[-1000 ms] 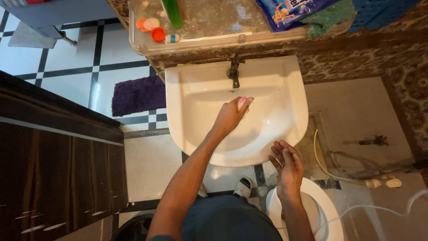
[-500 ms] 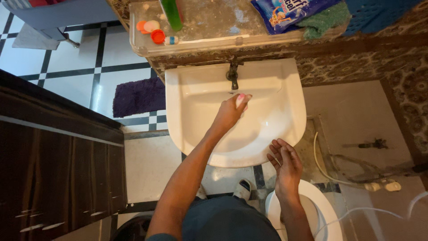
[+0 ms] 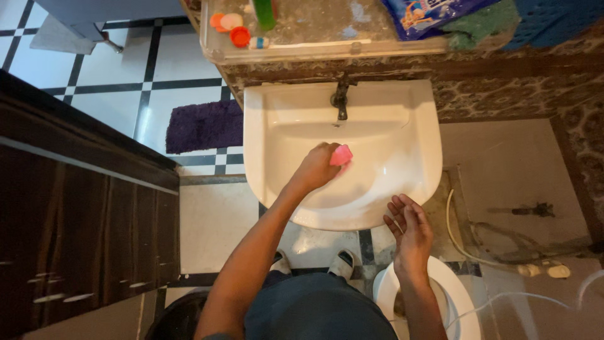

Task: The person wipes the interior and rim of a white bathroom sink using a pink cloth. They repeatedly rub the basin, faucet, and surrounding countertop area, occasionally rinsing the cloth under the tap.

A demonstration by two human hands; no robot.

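My left hand (image 3: 318, 167) reaches into the white washbasin (image 3: 418, 135) and grips a small pink sponge (image 3: 341, 155), pressed against the inside of the bowl below the dark tap (image 3: 340, 101). My right hand (image 3: 410, 232) hovers just off the basin's front right rim, palm up, fingers spread, holding nothing.
A clear shelf (image 3: 314, 50) above the basin carries a green bottle, orange caps, a blue packet and a green cloth. A purple mat (image 3: 202, 126) lies on the checked floor. Dark cabinet (image 3: 82, 220) at left, white toilet (image 3: 462, 296) and hoses at lower right.
My left hand has drawn back from under the tap toward the bowl's middle, and the pink sponge now shows more. My right hand has barely moved.
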